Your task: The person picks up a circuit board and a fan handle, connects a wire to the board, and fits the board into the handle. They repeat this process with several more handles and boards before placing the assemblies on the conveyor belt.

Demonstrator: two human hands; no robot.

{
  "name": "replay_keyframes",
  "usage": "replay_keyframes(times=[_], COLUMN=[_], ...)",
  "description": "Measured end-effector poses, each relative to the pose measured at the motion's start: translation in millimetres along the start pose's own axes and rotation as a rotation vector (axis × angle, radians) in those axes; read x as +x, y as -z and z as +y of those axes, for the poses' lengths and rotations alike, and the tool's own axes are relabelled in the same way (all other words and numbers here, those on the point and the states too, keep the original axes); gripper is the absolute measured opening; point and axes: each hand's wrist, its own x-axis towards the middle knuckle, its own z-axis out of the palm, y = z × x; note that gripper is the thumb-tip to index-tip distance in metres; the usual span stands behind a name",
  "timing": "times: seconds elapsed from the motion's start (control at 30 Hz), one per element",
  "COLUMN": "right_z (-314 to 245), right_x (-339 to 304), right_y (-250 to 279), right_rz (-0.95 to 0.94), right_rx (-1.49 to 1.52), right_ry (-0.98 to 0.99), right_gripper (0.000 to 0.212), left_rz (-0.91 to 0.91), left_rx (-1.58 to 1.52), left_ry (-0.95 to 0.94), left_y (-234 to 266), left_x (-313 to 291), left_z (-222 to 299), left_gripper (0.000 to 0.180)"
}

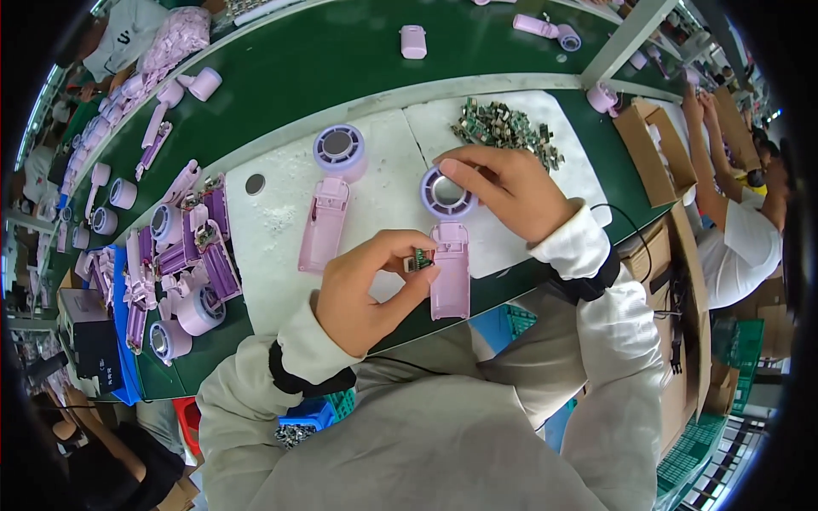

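Observation:
Between my left hand's (366, 294) thumb and fingertips is a small green circuit board (419, 261), just left of a pink handle shell (450, 285). My right hand (511, 192) grips the rim of a purple round fan head (445, 207), which has a silver centre and is joined to the top of that shell. To the left, a second handheld fan lies on the white foam board (383, 200); its purple head (339, 150) is at the top and its pink handle (324, 226) is open. A heap of green circuit boards (507, 132) sits beyond my right hand.
Purple fan assemblies (183, 251) pile up at the left, beside a blue bin (128, 341). A dark round disc (255, 184) rests on the foam. Fan parts dot the green belt (315, 60). A metal post (630, 38) and cardboard box (652, 153) stand right. Other people work on both sides.

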Motion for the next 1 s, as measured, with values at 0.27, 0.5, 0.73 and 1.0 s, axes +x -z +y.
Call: replay_keyframes(times=[0.27, 0.5, 0.73, 1.0], right_z=[-26.2, 3.4, 16.8, 23.4], right_x=[-21.4, -28.4, -32.9, -32.9], right_y=[11.3, -19.9, -27.1, -42.6], right_rz=[-0.021, -0.201, -0.179, -0.063], right_rx=[-0.264, -0.32, -0.221, -0.018], right_ry=[0.245, 0.383, 0.397, 0.401], right_gripper=[0.025, 0.027, 0.027, 0.027], left_rz=[-0.003, -0.034, 0.032, 0.063], left_rx=[-0.042, -0.191, -0.258, -0.311], left_ry=[0.095, 0.232, 0.376, 0.366], left_y=[3.9, 3.9, 1.2, -0.6], left_x=[-13.3, -10.6, -9.3, -8.7], left_z=[-10.2, -21.5, -24.1, -22.7], left_gripper=[0.033, 0.033, 0.031, 0.031])
